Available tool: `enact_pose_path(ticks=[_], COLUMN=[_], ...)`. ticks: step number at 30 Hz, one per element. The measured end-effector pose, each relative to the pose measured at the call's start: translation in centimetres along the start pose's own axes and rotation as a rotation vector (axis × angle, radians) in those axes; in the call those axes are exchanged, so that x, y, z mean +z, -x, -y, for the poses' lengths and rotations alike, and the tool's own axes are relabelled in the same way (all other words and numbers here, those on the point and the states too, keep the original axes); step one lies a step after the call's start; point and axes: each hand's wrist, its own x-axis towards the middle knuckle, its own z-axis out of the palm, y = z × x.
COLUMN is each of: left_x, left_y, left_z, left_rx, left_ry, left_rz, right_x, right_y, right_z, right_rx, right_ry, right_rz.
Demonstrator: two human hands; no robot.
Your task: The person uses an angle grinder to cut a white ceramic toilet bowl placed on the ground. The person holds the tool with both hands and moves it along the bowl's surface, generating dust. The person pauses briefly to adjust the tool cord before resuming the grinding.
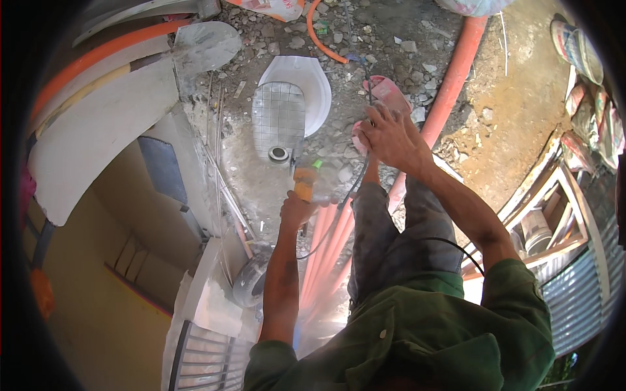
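My left hand (298, 211) is closed round a yellow-orange power tool (304, 184); its exact kind is hard to make out through the haze of dust. A bright green piece (317, 163) shows beside the tool's far end. Farther right, my right hand (389, 139) is held above the pink slippers (393, 95) on my feet. Its fingers are curled in together around a dark cable (362, 171), part of which is hidden by the hand. The cable loops down toward my left forearm. Several orange pipes (324, 238) lie beneath and beside the left hand.
A white basin-like fixture (317, 91) and a grey grid-marked panel (277, 114) lie ahead on rubble. One long orange pipe (456, 65) runs past my right side. A shovel blade (205, 47) and low wall stand left; a wooden frame (574, 195) lies right.
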Motion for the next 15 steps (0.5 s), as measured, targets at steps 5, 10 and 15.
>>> enact_pose_path(ticks=[5, 10, 15], left_x=[0.0, 0.2, -0.5], left_y=[-0.7, -1.9, -1.6], left_z=[-0.3, -0.1, -1.4], left_rx=[0.018, -0.029, -0.063], left_ry=[0.019, 0.054, 0.022], left_rz=[-0.002, 0.040, 0.075], right_x=[0.2, -0.4, 0.0], right_y=[-0.3, -0.9, -0.5], right_z=[-0.2, -0.5, -0.9], right_rx=[0.010, -0.018, -0.004], right_ry=[-0.020, 0.048, 0.021], right_rz=[-0.043, -0.035, -0.081])
